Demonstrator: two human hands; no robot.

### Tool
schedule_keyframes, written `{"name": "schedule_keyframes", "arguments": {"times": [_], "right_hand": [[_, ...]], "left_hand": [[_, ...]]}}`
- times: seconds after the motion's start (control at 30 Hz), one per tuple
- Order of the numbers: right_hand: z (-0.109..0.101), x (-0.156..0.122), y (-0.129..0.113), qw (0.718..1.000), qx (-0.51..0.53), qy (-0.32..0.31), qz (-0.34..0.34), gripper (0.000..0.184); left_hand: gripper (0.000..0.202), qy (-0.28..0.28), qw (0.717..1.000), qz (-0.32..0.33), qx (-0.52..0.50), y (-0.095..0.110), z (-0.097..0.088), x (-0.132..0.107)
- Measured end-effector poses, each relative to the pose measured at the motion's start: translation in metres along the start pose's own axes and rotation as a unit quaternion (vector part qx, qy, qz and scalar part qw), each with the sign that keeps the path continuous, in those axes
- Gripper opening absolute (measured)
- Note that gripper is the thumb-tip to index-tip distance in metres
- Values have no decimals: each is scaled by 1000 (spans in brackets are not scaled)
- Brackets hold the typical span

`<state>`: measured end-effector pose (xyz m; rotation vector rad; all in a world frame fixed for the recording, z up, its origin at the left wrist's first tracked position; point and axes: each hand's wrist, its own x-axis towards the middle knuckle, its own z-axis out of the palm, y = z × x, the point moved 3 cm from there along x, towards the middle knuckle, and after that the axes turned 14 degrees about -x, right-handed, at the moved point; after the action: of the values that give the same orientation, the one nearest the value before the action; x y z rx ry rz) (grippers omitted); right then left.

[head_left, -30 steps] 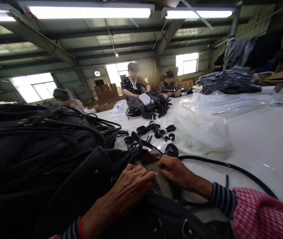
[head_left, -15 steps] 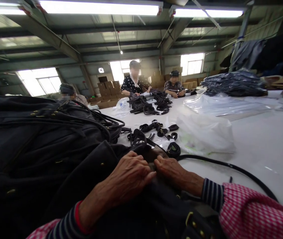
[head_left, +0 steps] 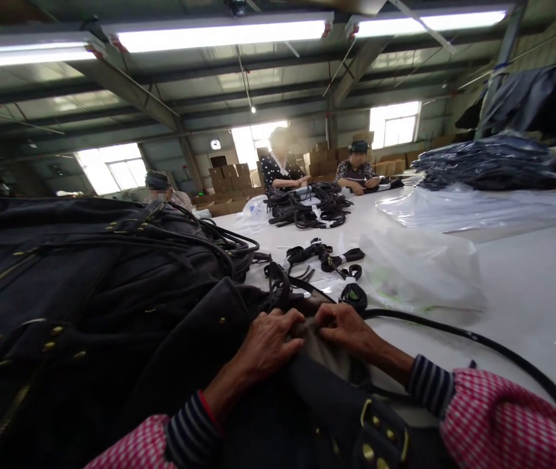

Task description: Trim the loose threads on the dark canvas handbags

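A black bag (head_left: 324,394) with brass rivets and buckles lies right in front of me, its mouth facing up. My left hand (head_left: 269,342) is curled over the bag's left edge, thumb pointing right. Across from it, my right hand (head_left: 345,331) pinches the far right edge with bent fingers. Between both hands a strip of grey-brown lining (head_left: 318,344) shows. One long black strap (head_left: 473,335) curves out from the bag over the table at right. The fingertips of both hands are partly hidden in the fabric.
More black bags (head_left: 87,260) are heaped at left. Bundled black straps (head_left: 353,293) and a clear plastic bag (head_left: 429,273) lie on the white table (head_left: 527,293). Beyond are a strap pile (head_left: 314,205), a wrapped stack (head_left: 487,163) and several people.
The view has shifted, so the scene sits further right. My hands have drawn slightly apart at the bag's mouth, and more of the lining shows between them.
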<state>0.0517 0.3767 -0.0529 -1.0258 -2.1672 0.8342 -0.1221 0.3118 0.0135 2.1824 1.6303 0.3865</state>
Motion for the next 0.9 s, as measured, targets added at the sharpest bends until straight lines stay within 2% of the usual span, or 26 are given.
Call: {"name": "schedule_keyframes", "arguments": {"times": [0.13, 0.2, 0.3, 0.47, 0.57, 0.63, 0.73, 0.83, 0.9], "right_hand": [[-2, -4, -3, 992, 106, -26, 65, 14], [-2, -8, -6, 987, 133, -52, 72, 13], [-3, -11, -11, 988, 131, -61, 49, 12], [-4, -12, -17, 991, 119, -39, 45, 12], [-9, -16, -23, 998, 54, -18, 9, 17], [-22, -21, -25, 1000, -24, 9, -1, 20], [-59, -29, -24, 992, -94, 85, 28, 17], [-102, -34, -16, 982, -61, 156, 84, 22], [-117, -38, -8, 980, -27, 154, 119, 30]], "left_hand": [[28, 16, 999, -8, -42, -2, 8, 12], [24, 20, 996, -8, -87, -2, 12, 16], [17, 35, 994, 1, -99, -2, 15, 17], [5, 54, 995, 62, -57, 2, 22, 17], [6, 53, 996, 69, -33, 4, 27, 18], [9, 49, 996, 78, -11, 7, 29, 18], [8, 48, 994, 100, 3, 10, 30, 18], [6, 63, 994, 86, -26, 8, 27, 18], [5, 77, 994, 51, -64, 5, 26, 18]]}}
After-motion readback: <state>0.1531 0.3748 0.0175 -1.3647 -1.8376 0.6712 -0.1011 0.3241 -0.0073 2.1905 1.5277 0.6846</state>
